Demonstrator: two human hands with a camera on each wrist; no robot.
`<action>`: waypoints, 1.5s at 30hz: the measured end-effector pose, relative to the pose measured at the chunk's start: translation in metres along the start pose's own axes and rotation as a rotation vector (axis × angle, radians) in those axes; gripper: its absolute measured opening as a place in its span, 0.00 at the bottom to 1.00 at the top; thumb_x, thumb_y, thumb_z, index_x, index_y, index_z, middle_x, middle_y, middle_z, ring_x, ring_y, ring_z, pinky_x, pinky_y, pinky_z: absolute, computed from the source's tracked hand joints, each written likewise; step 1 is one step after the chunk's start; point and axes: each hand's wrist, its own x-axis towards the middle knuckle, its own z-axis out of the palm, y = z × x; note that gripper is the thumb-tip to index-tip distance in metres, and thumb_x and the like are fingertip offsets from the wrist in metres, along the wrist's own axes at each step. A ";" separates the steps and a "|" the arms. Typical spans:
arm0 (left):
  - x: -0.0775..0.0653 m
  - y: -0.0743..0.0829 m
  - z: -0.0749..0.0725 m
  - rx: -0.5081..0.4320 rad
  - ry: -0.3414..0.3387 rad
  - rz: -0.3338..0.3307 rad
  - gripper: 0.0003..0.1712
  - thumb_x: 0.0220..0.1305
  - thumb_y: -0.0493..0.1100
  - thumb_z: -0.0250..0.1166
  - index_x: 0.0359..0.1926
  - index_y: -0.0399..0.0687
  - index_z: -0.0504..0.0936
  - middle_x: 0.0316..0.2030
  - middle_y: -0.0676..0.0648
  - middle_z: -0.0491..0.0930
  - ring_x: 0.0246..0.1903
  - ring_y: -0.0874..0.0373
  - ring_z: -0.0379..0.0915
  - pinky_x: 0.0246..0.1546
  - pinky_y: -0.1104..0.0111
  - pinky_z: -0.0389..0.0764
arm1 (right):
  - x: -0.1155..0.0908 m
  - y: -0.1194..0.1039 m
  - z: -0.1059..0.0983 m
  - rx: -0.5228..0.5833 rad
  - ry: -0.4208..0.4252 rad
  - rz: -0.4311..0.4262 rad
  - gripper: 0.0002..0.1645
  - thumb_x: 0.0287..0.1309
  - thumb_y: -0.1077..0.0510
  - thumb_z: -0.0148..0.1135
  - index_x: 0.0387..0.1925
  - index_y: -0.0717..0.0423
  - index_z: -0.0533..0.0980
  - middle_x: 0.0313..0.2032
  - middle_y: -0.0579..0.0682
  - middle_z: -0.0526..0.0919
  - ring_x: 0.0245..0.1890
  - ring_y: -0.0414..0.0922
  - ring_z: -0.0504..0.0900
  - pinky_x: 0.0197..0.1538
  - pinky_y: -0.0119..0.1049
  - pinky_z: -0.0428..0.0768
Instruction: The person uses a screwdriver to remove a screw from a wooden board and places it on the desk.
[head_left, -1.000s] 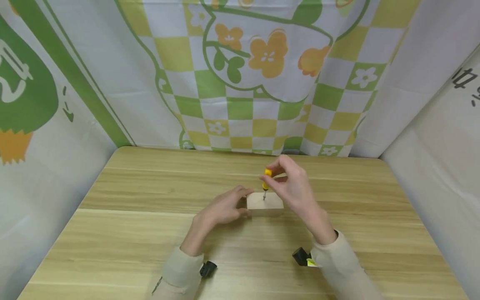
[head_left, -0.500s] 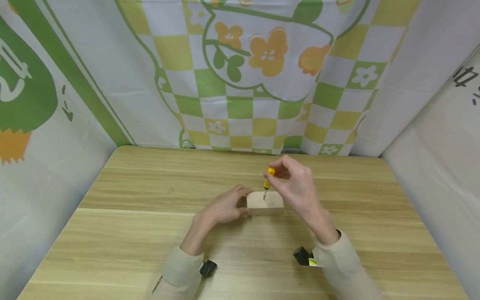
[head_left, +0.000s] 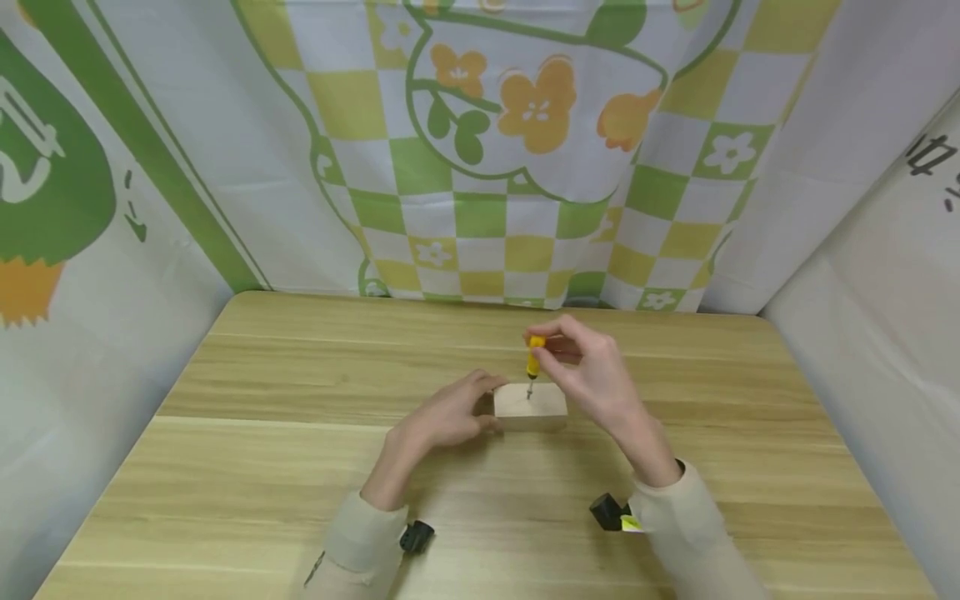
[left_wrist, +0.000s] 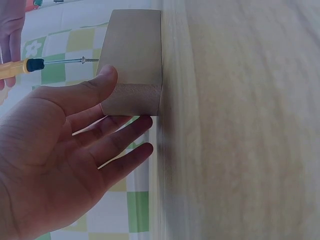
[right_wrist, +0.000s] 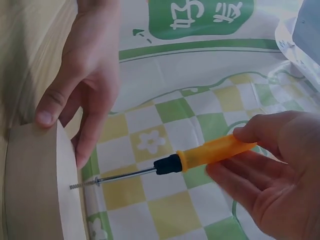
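Note:
A pale wooden block (head_left: 529,402) lies on the wooden table. My left hand (head_left: 444,414) holds its left end, thumb on the near side and fingers at the far side. From the block's upper face a small screw (right_wrist: 85,184) stands out, its tip in the wood and part of its thread showing. My right hand (head_left: 592,375) pinches the yellow handle of a screwdriver (right_wrist: 215,151) between thumb and fingers. The screwdriver's shaft meets the screw head in the right wrist view. In the left wrist view, my left thumb (left_wrist: 102,82) presses on the block.
The table (head_left: 262,500) spreads around both hands. A curtain (head_left: 480,217) with green and yellow checks hangs along its far edge, with white cloth at both sides. Black wrist cameras (head_left: 416,537) sit by both sleeves.
My right fingers have shifted on the screwdriver handle, which tipped slightly right and now stands a little more upright. The left hand and the block have stayed in place.

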 end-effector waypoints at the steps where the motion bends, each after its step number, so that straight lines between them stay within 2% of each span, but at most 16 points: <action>1: 0.000 0.000 0.000 0.001 -0.003 -0.003 0.38 0.64 0.48 0.68 0.73 0.50 0.66 0.67 0.45 0.70 0.65 0.48 0.68 0.67 0.52 0.70 | -0.001 0.001 0.001 -0.001 0.014 -0.008 0.13 0.57 0.70 0.68 0.46 0.63 0.80 0.45 0.58 0.86 0.43 0.51 0.88 0.42 0.32 0.87; 8: 0.001 0.000 0.001 -0.002 -0.009 0.019 0.37 0.65 0.46 0.67 0.73 0.51 0.66 0.65 0.45 0.71 0.61 0.49 0.71 0.63 0.53 0.74 | -0.003 0.005 0.006 -0.122 0.139 -0.121 0.15 0.50 0.68 0.74 0.41 0.61 0.82 0.38 0.55 0.82 0.34 0.47 0.85 0.31 0.31 0.86; 19: 0.000 -0.002 0.002 0.002 -0.007 0.023 0.39 0.63 0.48 0.69 0.73 0.52 0.65 0.63 0.45 0.72 0.58 0.50 0.73 0.62 0.54 0.75 | -0.006 0.006 0.001 -0.166 0.201 -0.105 0.12 0.52 0.72 0.70 0.41 0.64 0.82 0.38 0.56 0.85 0.34 0.48 0.86 0.35 0.32 0.87; 32: 0.000 -0.003 0.001 0.003 0.000 0.044 0.38 0.63 0.47 0.70 0.72 0.54 0.67 0.57 0.47 0.74 0.47 0.56 0.72 0.51 0.59 0.77 | -0.008 0.003 -0.001 -0.160 0.191 -0.135 0.12 0.50 0.73 0.69 0.39 0.63 0.84 0.36 0.56 0.87 0.32 0.47 0.86 0.36 0.33 0.87; 45: 0.000 -0.002 -0.001 -0.007 -0.008 0.037 0.38 0.63 0.48 0.69 0.73 0.55 0.67 0.55 0.48 0.74 0.44 0.56 0.72 0.48 0.60 0.77 | -0.008 0.003 -0.005 -0.139 0.142 -0.114 0.13 0.52 0.73 0.67 0.40 0.62 0.85 0.39 0.55 0.89 0.33 0.46 0.88 0.38 0.30 0.87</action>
